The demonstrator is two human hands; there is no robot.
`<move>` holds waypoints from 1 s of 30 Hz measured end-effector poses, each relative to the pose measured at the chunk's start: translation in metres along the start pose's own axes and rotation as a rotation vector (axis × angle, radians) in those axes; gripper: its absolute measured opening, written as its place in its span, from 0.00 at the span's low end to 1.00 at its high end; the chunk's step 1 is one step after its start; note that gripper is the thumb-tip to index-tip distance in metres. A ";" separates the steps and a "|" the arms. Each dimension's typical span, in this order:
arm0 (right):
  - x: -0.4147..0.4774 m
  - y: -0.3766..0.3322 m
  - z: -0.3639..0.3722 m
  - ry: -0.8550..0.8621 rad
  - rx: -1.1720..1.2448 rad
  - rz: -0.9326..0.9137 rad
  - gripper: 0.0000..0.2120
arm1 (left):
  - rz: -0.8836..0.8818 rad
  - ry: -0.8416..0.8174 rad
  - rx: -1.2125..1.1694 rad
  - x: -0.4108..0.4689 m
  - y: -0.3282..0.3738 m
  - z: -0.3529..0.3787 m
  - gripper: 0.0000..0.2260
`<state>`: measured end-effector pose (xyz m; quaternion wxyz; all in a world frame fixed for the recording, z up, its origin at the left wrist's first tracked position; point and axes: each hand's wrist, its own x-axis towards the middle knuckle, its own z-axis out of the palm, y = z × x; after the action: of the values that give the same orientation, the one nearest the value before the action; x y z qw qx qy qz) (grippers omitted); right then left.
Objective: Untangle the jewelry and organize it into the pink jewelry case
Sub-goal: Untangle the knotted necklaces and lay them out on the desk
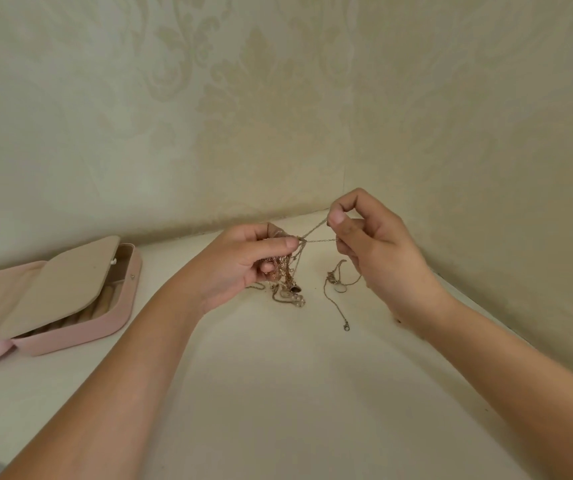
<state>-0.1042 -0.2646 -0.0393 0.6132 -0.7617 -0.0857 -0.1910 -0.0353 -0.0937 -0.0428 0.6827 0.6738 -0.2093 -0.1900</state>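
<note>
The left grip (243, 265) is clutching the tangled jewelry (287, 275) while the right grip (371, 251) is pinching one chain (319, 240) taut. Easing it out slowly, not yanking, looks wisest. The pink jewelry case (70, 327) is lying open on the tabletop (278, 375).

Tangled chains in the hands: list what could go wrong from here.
1. The thin chain is stretched taut between the left hand and right hand; pulling harder could snap a link or cinch the tangle tighter.
2. The tangle hangs bunched from the left hand's grip, so neighbouring strands may drag along and snarl further.
3. The clasp end trails loose on the table and could catch on other strands.
</note>
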 end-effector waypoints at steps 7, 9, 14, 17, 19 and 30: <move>0.000 0.000 0.000 0.007 -0.042 -0.012 0.08 | 0.087 0.020 0.197 -0.003 0.003 -0.004 0.03; 0.000 0.000 0.000 0.009 -0.041 0.007 0.09 | 0.124 0.070 0.160 -0.002 0.003 -0.003 0.05; 0.002 0.003 0.000 -0.011 -0.091 0.057 0.08 | 0.057 0.165 -0.188 0.002 0.003 0.004 0.11; 0.002 0.003 -0.001 -0.042 -0.073 0.106 0.06 | -0.019 0.130 -0.362 0.004 0.003 0.005 0.08; 0.003 0.003 -0.001 -0.051 -0.081 0.138 0.06 | -0.037 0.115 -0.393 0.005 0.001 0.004 0.09; 0.000 -0.006 -0.003 -0.020 -0.204 0.091 0.05 | -0.060 0.060 -0.505 0.005 -0.002 0.009 0.04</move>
<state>-0.1068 -0.2665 -0.0336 0.5395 -0.8252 -0.0373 -0.1633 -0.0357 -0.1041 -0.0449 0.8294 0.4929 -0.1150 -0.2363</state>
